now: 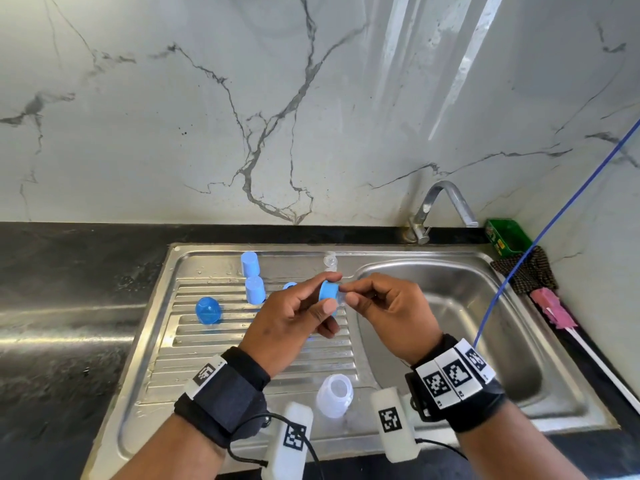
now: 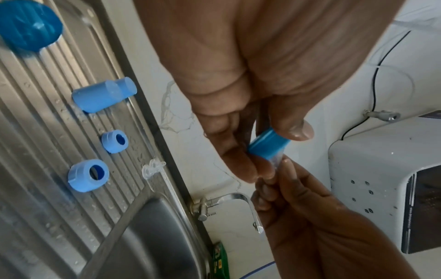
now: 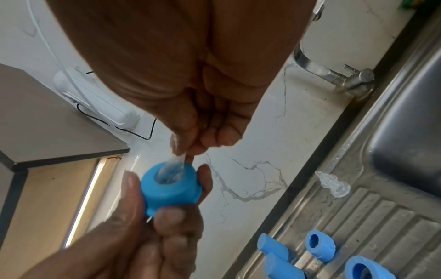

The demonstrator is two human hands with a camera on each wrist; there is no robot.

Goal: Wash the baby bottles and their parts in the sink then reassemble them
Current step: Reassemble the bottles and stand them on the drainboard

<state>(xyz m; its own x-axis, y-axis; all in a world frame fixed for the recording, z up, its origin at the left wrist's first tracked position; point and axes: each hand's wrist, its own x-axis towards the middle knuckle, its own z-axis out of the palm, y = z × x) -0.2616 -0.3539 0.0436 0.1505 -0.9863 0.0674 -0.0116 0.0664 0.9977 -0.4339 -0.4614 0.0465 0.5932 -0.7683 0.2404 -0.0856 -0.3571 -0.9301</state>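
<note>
— Two hands are recorded above the drainboard (image 1: pixel 242 344), at the edge of the sink basin (image 1: pixel 485 323). How is each engaged?

— Item one: left hand (image 1: pixel 294 317), fingers and thumb curled round a blue collar ring (image 1: pixel 329 292), held with its opening turned toward the other hand. Item two: right hand (image 1: pixel 388 306), thumb and forefinger pinched on the tip of a clear teat (image 3: pixel 175 166), which is seen passing through the ring's hole. The ring is judged to be braced so that the teat can be drawn through and seated.

— What is listed as set down, and why there?

— On the ribbed drainboard: two blue caps (image 1: pixel 252 275), upright, one behind the other; a blue dome cover (image 1: pixel 208 310); two further blue rings (image 2: pixel 88 175) in the left wrist view, openings showing; a second clear teat (image 1: pixel 330 260) near the back rim; a clear bottle body (image 1: pixel 335 395) nearest the person. Placement on the ribs is presumed to be for draining; water drops are visible.

— Stage of the task?

— Reassembly is judged begun; no bottle is yet seen complete. The tap (image 1: pixel 446 209) shows no water running.
</note>
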